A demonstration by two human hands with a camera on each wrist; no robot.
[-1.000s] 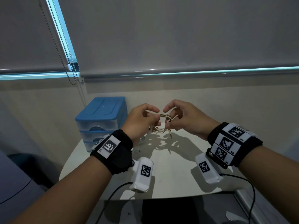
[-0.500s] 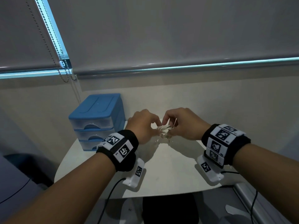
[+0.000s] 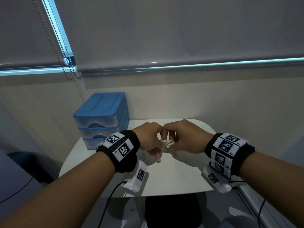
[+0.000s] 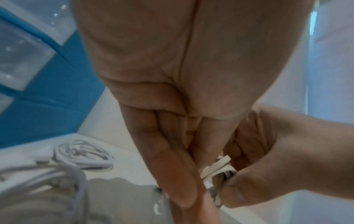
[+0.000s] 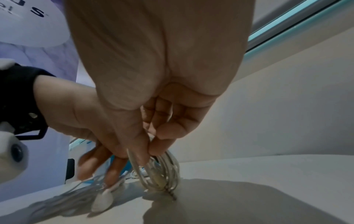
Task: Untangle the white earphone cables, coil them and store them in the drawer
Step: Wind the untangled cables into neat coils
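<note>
A small coil of white earphone cable [image 3: 167, 143] sits between my two hands just above the white table [image 3: 177, 176]. My right hand [image 3: 171, 145] pinches the coil [image 5: 160, 169] between thumb and fingers, and the coil's plug tip touches the tabletop. My left hand [image 3: 157, 152] holds the cable from the left, its fingers [image 5: 95, 163] around loose strands that run down to an earbud [image 5: 101, 200] on the table. The blue drawer unit [image 3: 100, 119] stands at the table's back left with its drawers closed.
Two more coiled white cables [image 4: 82, 157] lie on the table beside the drawer unit [image 4: 47, 94], left of my left hand [image 4: 182, 181]. A wall and lowered roller blinds [image 3: 164, 38] back the table. A dark chair [image 3: 172, 211] sits under the near edge.
Both hands have come down toward the tabletop with the coil and drawn closer together. The coil's loops are now bunched tighter between the fingers.
</note>
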